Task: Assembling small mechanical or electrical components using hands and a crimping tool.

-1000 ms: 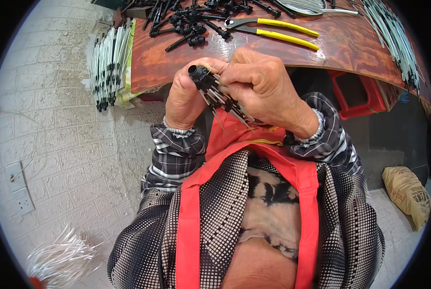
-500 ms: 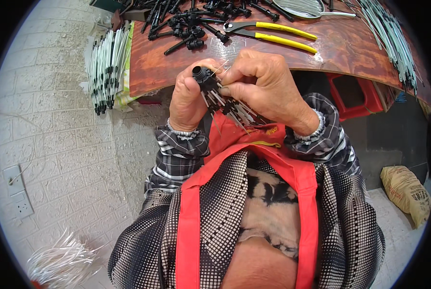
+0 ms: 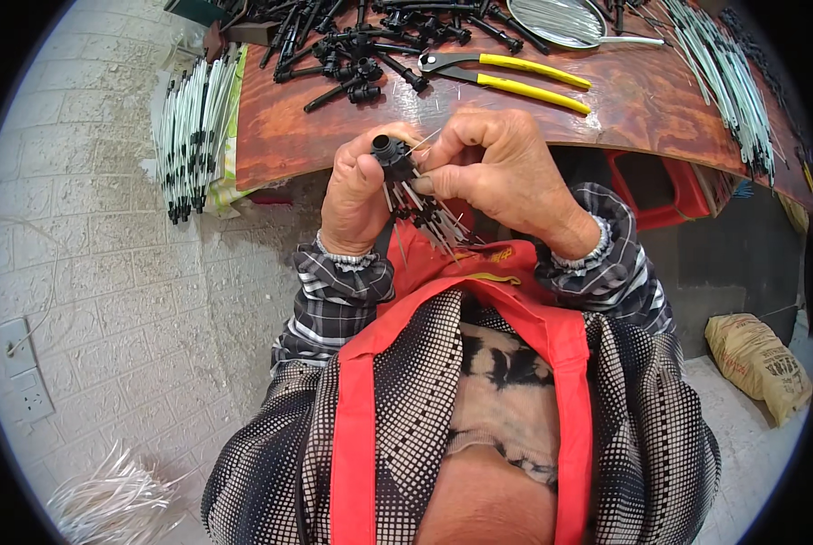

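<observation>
Left hand [image 3: 356, 195] closed around a bundle of thin rods [image 3: 420, 213] topped by a black cap [image 3: 390, 150], axis running 11 to 5 o'clock. Right hand [image 3: 502, 173], at 3 o'clock of the cap, pinches one rod. Yellow-handled pliers [image 3: 515, 77] beyond at 12 on the wooden table [image 3: 643, 109].

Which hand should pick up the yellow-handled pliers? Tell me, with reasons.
Right, probably. The yellow-handled pliers lie on the wooden table just beyond the right hand, handles toward that side. The left hand grips the black fitting and sits farther off.
</observation>
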